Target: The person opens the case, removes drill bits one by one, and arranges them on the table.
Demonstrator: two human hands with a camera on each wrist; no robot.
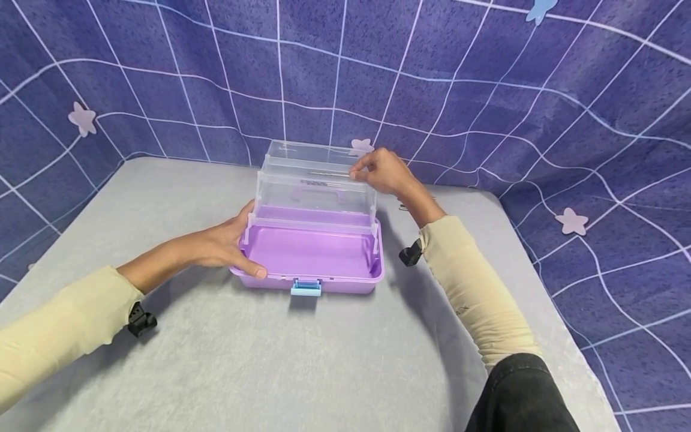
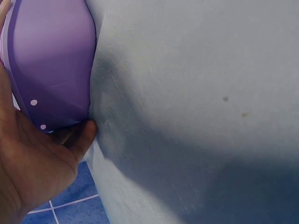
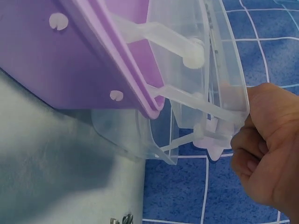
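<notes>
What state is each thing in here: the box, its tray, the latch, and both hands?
purple box: open, bottom bare
clear lid: swung back
clear tray: raised on its arms
blue latch: undone
left hand: gripping the box's left end
right hand: pinching the tray's rim

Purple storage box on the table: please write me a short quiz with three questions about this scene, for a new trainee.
1. True or false: the blue latch sits on the front wall of the purple box.
2. Which hand touches the clear upper tray? A) left B) right C) neither
3. Fill in: the left hand holds the box at its ___ side.

Key
1. True.
2. B: the right hand pinches the tray's top edge.
3. Left; its thumb lies along the front rim.
</notes>
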